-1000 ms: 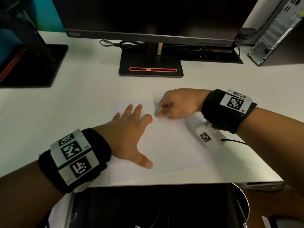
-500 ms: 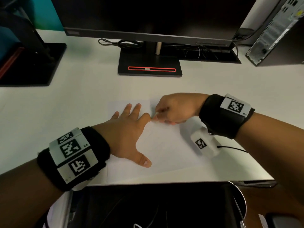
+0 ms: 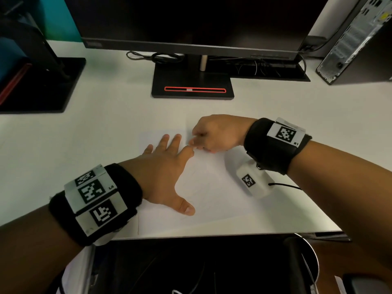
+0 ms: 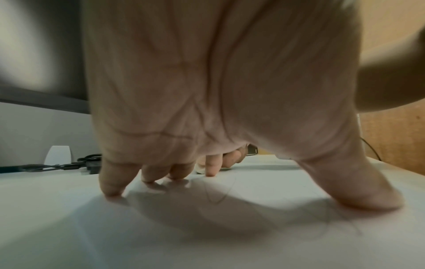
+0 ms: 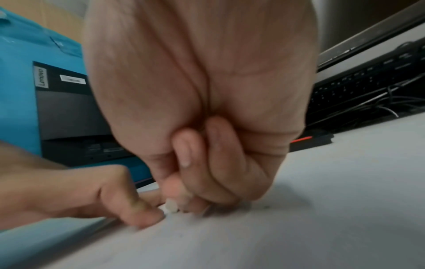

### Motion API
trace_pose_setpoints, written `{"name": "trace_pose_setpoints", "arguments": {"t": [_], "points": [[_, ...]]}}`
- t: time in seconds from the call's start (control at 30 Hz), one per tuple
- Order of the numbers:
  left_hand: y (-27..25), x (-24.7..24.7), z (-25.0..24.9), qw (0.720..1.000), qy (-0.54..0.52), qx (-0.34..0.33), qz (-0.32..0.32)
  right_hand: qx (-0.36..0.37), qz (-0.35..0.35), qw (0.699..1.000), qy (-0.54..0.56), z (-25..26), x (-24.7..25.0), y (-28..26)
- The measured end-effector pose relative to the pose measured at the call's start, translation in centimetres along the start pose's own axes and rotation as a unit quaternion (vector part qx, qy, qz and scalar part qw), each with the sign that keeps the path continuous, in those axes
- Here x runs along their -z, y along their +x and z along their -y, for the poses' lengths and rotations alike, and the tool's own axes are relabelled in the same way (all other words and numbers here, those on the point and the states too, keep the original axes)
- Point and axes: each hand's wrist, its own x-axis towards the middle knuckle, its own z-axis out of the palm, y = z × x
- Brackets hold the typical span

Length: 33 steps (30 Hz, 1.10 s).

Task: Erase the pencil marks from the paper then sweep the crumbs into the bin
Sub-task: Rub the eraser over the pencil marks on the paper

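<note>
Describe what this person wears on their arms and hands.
Both forearms are bare, with no sleeves or gloves. The left wrist carries a wide black band with white blocks printed with black square codes. The right wrist has a matching band and coded plate, plus a white coded box beneath with a thin black cable.

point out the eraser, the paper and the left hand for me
eraser (image 5: pixel 171 207): right wrist view, on its white tip below the pinching fingers.
paper (image 3: pixel 212 187): head view, on the bare sheet between the hands.
left hand (image 3: pixel 163 172): head view, on the back of the hand.

eraser (image 5: pixel 171 207) mostly hidden, bin (image 3: pixel 212 266) cut off
</note>
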Motion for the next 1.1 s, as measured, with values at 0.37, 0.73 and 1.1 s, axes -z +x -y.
{"name": "trace_pose_setpoints", "arguments": {"t": [0.37,0.73,1.1], "points": [[-0.3,0.0,0.2,1.0,0.003,-0.007,-0.004,-0.056,-0.057,0.997,-0.016,-1.6,0.6,-1.1],[-0.8,0.0,2.2,0.999,-0.046,0.004,0.009,-0.082,0.047,0.679,0.728,1.5,-6.1,-9.5],[-0.6,1.6,0.2,0.999,0.003,0.028,0.03,-0.076,-0.198,0.457,0.863,0.6,-7.2,-9.9]]}}
